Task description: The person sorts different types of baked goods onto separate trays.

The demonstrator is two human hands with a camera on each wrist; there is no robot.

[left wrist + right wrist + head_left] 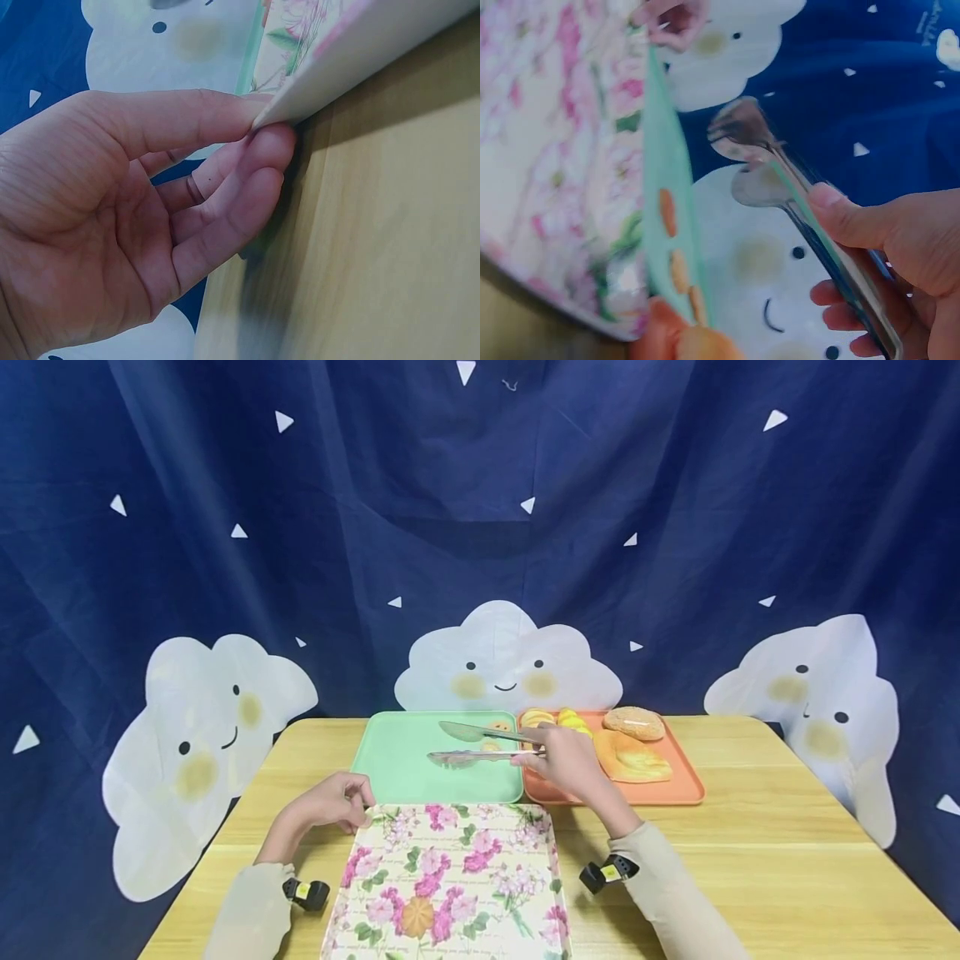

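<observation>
- A pair of metal tongs (480,745) is gripped at its handle end by the right hand (561,762), fingers and thumb curled round it; its two blades are held apart above the green tray (420,777).
- The green tray is set near the far edge of the tabletop (780,843), around the middle; a few small orange pieces (497,733) are seen at its far right corner.
- An orange tray (675,792) is placed just beside it on the right, with several bread pieces (633,723) laid on it.
- A floral tray (450,877) is set at the near edge of the tabletop, in front of the green tray.
- Its far left corner is pinched by the left hand (333,802), thumb above and fingertips (262,150) beneath.
</observation>
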